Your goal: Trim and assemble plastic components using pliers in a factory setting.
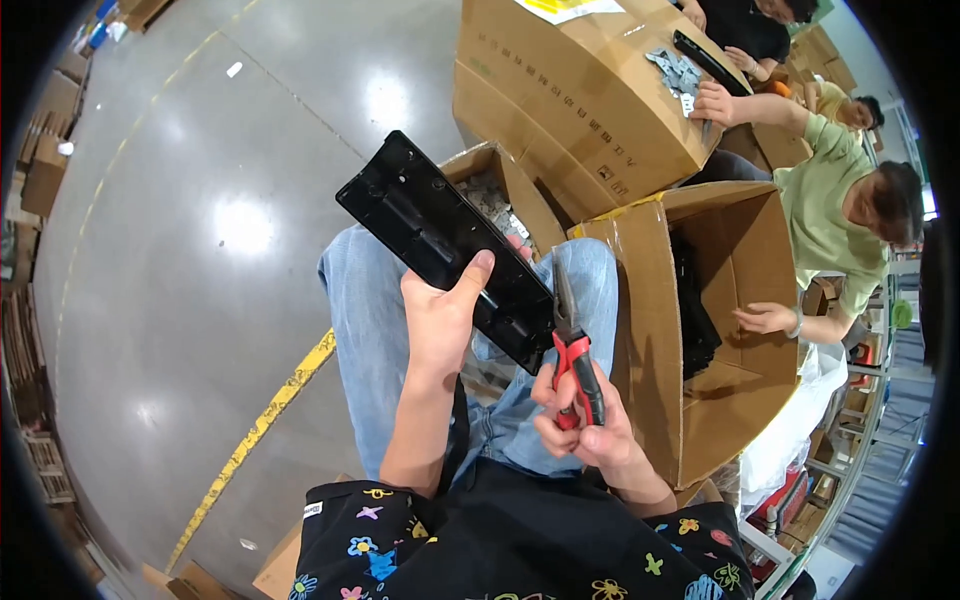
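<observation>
The left hand (440, 320) has its grip clamped on a long, flat black plastic panel (445, 248), thumb pressed across the face and fingers wrapped behind the lower long edge; the panel runs from the hand up toward ten o'clock and down toward four o'clock, tilted over the person's blue-jeaned lap. The right hand (585, 420) has its grip closed around the red-and-black handles of a pair of steel pliers (572, 350), whose tips point to twelve o'clock and sit just beside, perhaps touching, the panel's lower end; the hand lies at five o'clock from the panel. At two o'clock from the pliers stands an open brown cardboard box (655, 330) holding more dark parts. At one o'clock a person in a pale green shirt (830, 220) reaches into that box and onto a large sealed cardboard carton (570, 90) strewn with small grey metal pieces (678, 72).
</observation>
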Motion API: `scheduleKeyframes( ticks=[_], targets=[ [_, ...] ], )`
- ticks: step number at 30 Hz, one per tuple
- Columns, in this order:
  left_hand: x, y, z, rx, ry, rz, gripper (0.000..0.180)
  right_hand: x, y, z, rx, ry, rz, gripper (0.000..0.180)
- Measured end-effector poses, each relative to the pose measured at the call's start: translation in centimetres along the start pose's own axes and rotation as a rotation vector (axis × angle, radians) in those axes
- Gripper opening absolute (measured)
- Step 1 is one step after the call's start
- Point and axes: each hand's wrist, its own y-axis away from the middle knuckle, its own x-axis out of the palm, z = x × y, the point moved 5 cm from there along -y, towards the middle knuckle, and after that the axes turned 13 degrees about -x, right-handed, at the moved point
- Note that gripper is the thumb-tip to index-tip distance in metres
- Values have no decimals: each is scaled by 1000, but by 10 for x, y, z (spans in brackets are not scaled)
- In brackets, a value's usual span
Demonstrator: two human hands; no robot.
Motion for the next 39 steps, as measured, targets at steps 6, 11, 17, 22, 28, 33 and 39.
scheduleKeyframes(
  ticks=[6, 11, 17, 22, 28, 33, 39],
  targets=[
    [-13, -4, 8, 95, -6, -97, 19, 0, -1, 6, -70, 157, 74, 57],
    [-17, -5, 12, 37, 141, -23, 21, -1, 0, 6, -97, 266, 117, 56],
    [-15, 1, 4, 189, 345, 215, 35, -2, 5, 10, -105, 203, 133, 50],
    [-11, 5, 1, 238, 629, 580, 25, 8, 6, 11, -145, 328, 314, 44],
    [-2, 8, -5, 209, 841, 1033, 16, 19, 6, 10, -236, 470, 450, 41],
    [6, 18, -14, 291, 729, 1029, 19, 19, 5, 13, -262, 496, 440, 39],
    [-6, 12, -7, 311, 556, 758, 23, 12, 11, 6, -143, 424, 348, 47]
  ],
)
